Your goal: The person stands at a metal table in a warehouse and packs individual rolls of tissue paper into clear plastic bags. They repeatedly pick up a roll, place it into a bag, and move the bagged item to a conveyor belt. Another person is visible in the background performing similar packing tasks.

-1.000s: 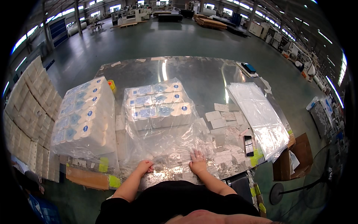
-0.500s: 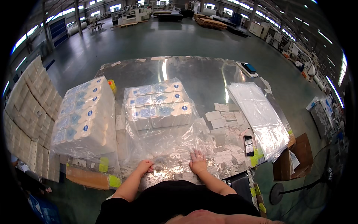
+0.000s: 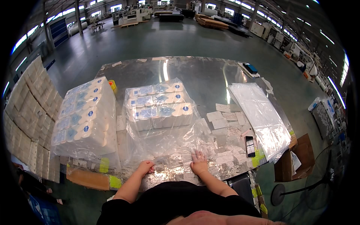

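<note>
In front of me a clear plastic bag lies on the table, its loose end toward me. Packs of toilet rolls, white with blue print, sit inside it in several rows. My left hand rests at the bag's near edge with its fingers curled closed; whether they pinch any film is hidden. Flat on the film's near right part lies my right hand, fingers spread. Left of this bag stands a larger wrapped bundle of rolls.
A stack of flat clear bags lies right, beside a phone. Paper labels cover the near tabletop. A yellow tape roll stands behind the left bundle. Wrapped packs are piled left. An open carton and a fan stand right.
My hands and the bags stay where they were. At the lower left, part of another person, with dark clothing and a hand, has come further into view.
</note>
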`<state>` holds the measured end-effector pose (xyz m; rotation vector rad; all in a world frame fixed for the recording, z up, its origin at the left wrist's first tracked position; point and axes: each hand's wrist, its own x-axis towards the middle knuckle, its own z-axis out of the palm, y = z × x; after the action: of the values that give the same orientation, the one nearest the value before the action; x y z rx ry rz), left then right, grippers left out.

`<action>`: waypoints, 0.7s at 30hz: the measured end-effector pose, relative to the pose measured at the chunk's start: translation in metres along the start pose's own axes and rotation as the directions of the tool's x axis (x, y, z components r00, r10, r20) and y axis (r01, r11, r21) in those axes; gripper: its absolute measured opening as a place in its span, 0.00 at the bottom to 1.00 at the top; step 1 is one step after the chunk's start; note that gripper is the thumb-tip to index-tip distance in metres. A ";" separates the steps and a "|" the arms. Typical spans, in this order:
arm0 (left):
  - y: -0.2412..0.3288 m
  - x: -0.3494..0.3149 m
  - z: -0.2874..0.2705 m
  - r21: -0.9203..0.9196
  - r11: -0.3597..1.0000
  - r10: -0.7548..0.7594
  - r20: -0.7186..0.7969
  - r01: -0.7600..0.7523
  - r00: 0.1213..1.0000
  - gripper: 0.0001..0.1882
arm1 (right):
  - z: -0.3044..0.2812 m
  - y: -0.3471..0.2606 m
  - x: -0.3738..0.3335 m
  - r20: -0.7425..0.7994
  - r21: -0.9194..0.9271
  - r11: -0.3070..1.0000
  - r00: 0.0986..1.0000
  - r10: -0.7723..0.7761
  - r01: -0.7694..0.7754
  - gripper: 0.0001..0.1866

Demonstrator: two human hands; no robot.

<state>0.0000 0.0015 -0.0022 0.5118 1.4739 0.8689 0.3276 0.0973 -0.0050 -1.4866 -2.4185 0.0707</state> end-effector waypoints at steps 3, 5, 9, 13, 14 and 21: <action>0.002 -0.003 0.001 0.020 1.000 0.009 0.003 -0.009 1.000 0.11 | -0.001 0.000 0.000 -0.016 -0.008 1.000 1.000 -0.005 0.005 0.26; 0.004 -0.004 0.002 0.023 1.000 0.012 0.001 -0.012 1.000 0.11 | -0.001 -0.001 0.000 -0.026 -0.009 1.000 1.000 -0.007 0.007 0.26; 0.004 -0.005 0.002 0.016 1.000 0.008 -0.008 -0.008 1.000 0.10 | -0.003 -0.002 0.000 -0.028 -0.001 1.000 1.000 -0.004 0.004 0.26; 0.002 -0.003 0.001 0.006 1.000 0.011 -0.007 -0.011 1.000 0.10 | -0.002 -0.001 0.001 -0.017 -0.001 1.000 1.000 -0.005 0.005 0.26; 0.002 -0.003 0.001 0.003 1.000 0.013 -0.007 -0.013 1.000 0.10 | -0.001 -0.001 0.001 -0.014 -0.002 1.000 1.000 -0.003 0.003 0.26; 0.003 -0.005 0.003 -0.005 1.000 0.020 -0.013 -0.020 1.000 0.11 | -0.001 0.000 0.000 0.027 0.011 1.000 1.000 0.012 -0.012 0.27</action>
<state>0.0024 0.0002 0.0030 0.5189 1.4802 0.8927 0.3274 0.0975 -0.0039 -1.5048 -2.4260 0.1079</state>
